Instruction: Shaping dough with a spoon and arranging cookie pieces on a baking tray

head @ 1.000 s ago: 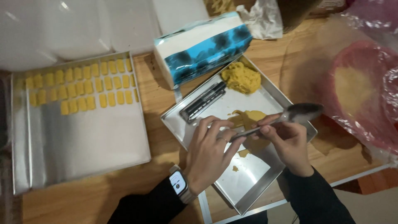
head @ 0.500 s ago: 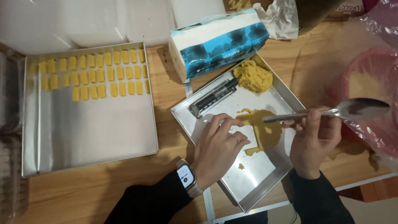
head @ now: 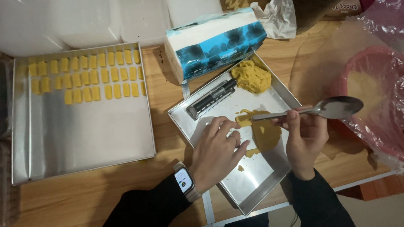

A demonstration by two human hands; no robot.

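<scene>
Wooden tabletop (head: 168, 92) carries two metal trays side by side. On the small tray (head: 261, 185), the left hand (head: 216, 151) rests with its fingers loosely spread, fingertips touching a cut dough strip (head: 245, 120), seemingly to steady it. The right hand (head: 305, 138) grips a spoon (head: 320, 110) backwards, bowl outward, so the handle tip meets the strip at the edge of the flattened dough (head: 265, 132). A dough lump (head: 251, 76) and a dark tool (head: 211, 98) lie at that tray's far end. The big tray (head: 84, 138) holds three rows of cut pieces (head: 86, 77). A tissue pack (head: 214, 42) and a plastic-covered pink bowl (head: 370, 101) stand near.
</scene>
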